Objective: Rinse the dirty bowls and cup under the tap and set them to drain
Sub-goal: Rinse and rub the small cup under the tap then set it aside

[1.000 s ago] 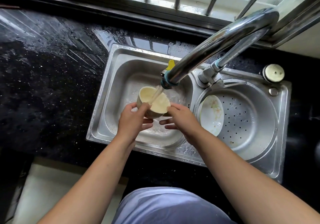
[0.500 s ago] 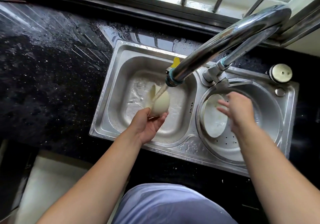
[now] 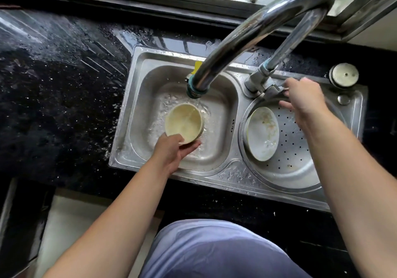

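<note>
Cream-yellow bowl (image 3: 184, 123) is held over the left basin (image 3: 217, 149) of the steel sink, just on the near side of the spout (image 3: 194, 90). The left hand (image 3: 171, 151) grips its near rim, thumb inside and fingers curled under the base. The mouth faces up and is tilted slightly toward the camera; being round, the bowl has no long axis beyond its vertical centre line. Water streaks the inside, so the step in hand appears to be the end of this bowl's rinse.

In the right basin (image 3: 300, 170), which is perforated, a white bowl (image 3: 263, 134) leans on edge against the left wall, mouth facing right, food residue visible inside.

Farther back, the right hand (image 3: 303, 97) is at the tap lever (image 3: 272, 90), fingers loosely curled around it; whether they grip it firmly cannot be told.

Next move, as judged: tip out the cream-yellow bowl and place it to drain without knocking the white bowl, which is not yet rinsed.
</note>
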The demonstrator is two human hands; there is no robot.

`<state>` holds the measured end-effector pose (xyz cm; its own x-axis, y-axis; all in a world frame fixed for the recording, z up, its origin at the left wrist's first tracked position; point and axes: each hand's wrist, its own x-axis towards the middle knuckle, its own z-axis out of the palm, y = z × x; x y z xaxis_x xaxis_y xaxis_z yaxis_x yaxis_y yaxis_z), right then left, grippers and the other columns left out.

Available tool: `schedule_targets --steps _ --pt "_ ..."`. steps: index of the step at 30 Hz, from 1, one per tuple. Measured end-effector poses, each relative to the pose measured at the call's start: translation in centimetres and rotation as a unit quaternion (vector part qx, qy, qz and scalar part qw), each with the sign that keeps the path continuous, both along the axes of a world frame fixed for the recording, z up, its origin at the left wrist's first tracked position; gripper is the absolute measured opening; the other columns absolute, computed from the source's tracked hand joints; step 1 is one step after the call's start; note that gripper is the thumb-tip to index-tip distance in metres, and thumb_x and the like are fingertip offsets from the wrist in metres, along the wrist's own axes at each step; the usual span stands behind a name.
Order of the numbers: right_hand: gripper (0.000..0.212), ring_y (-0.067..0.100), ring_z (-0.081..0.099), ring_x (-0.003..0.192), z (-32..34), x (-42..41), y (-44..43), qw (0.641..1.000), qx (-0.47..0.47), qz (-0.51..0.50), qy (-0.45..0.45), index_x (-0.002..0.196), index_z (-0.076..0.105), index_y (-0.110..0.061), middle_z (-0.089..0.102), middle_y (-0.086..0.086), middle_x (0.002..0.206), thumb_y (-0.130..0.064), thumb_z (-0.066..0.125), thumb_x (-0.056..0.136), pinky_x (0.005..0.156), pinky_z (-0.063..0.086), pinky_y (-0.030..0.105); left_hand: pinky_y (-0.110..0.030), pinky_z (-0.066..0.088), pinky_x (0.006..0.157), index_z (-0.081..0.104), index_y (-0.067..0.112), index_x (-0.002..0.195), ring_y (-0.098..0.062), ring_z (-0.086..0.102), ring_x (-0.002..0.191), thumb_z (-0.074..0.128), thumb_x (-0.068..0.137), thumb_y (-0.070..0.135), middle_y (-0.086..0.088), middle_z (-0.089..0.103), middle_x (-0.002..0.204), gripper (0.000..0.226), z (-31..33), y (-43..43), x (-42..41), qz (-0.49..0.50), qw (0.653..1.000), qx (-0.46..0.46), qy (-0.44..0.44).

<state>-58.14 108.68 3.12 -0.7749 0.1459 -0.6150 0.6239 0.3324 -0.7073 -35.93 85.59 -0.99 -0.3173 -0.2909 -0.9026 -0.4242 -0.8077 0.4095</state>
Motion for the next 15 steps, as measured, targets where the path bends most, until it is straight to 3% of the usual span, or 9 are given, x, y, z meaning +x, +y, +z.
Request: schedule_targets --steps 2,4,5,7,9,11,13,15 --pt "0.04 0.011 0.06 0.091 0.1 0.4 0.8 0.999 0.018 0.041 -0.02 0.114 0.06 -0.019 0.059 -0.005 0.099 -0.03 0.056 0.075 0.089 0.06 0.046 -0.031 0.062 0.051 0.039 0.011 0.138 -0.046 0.076 0.079 0.039 0.089 -0.012 -0.032 0.053 0.129 0.054 0.1 -0.1 0.2 -0.076 0.993 -0.086 -0.037" --pt "0.078 0.011 0.059 0.101 0.0 1.6 1.9 0.998 0.021 0.056 -0.026 0.154 0.039 -0.019 0.058 -0.013 0.106 -0.032 0.054 0.078 0.083 0.059 0.039 -0.035 0.063 0.055 0.042 0.019 0.13 -0.042 0.076 0.081 0.048 0.087 -0.003 -0.023 0.056 0.13 0.048 0.6 0.0 0.1 -0.178 0.958 -0.211 -0.077" --pt "0.083 0.012 0.059 0.101 0.0 2.6 2.2 0.998 0.029 0.057 -0.017 0.159 0.031 -0.021 0.056 -0.018 0.103 -0.032 0.054 0.08 0.082 0.06 0.038 -0.04 0.064 0.064 0.043 0.021 0.128 -0.041 0.074 0.086 0.053 0.085 0.002 -0.02 0.059 0.128 0.048 1.0 0.1 0.1 -0.245 0.92 -0.293 -0.091" --pt "0.075 0.014 0.061 0.092 0.0 5.1 2.2 0.997 0.037 0.073 -0.011 0.157 0.036 -0.017 0.059 -0.017 0.101 -0.029 0.053 0.085 0.085 0.06 0.043 -0.048 0.057 0.081 0.046 0.02 0.134 -0.044 0.065 0.097 0.058 0.082 0.005 -0.018 0.058 0.126 0.056 1.9 0.8 0.0 -0.384 0.794 -0.461 -0.1" --pt "0.054 0.024 0.069 0.091 -0.2 8.0 1.5 0.99 0.03 0.135 -0.037 0.145 0.052 -0.011 0.069 0.001 0.106 -0.023 0.051 0.093 0.087 0.058 0.049 -0.05 0.052 0.074 0.049 0.019 0.139 -0.045 0.063 0.092 0.062 0.079 0.0 -0.016 0.054 0.127 0.064 2.8 1.9 -0.1 -0.474 0.649 -0.59 -0.078" --pt "0.042 0.031 0.074 0.092 -0.4 10.9 0.4 0.976 -0.037 0.19 -0.095 0.138 0.06 -0.011 0.073 0.013 0.11 -0.019 0.051 0.098 0.081 0.059 0.047 -0.045 0.049 0.059 0.054 0.018 0.139 -0.042 0.064 0.084 0.062 0.075 -0.009 -0.015 0.057 0.125 0.069 3.7 3.0 -0.6 -0.51 0.547 -0.663 -0.03" --pt "0.042 0.025 0.075 0.086 -0.5 13.2 -0.8 0.957 -0.146 0.187 -0.168 0.14 0.057 -0.015 0.072 0.015 0.117 -0.026 0.054 0.1 0.075 0.058 0.038 -0.046 0.051 0.058 0.059 0.011 0.139 -0.042 0.065 0.088 0.059 0.074 -0.015 -0.017 0.062 0.126 0.07 4.0 4.0 -1.0 -0.519 0.49 -0.7 0.019" --pt "0.043 0.026 0.078 0.091 -0.5 14.3 -1.8 0.933 -0.238 0.144 -0.228 0.134 0.06 -0.016 0.073 0.018 0.119 -0.041 0.054 0.099 0.074 0.061 0.036 -0.051 0.055 0.066 0.06 0.008 0.142 -0.043 0.063 0.095 0.058 0.075 -0.015 -0.021 0.063 0.13 0.071 3.8 4.6 -1.2 -0.526 0.466 -0.71 0.046"
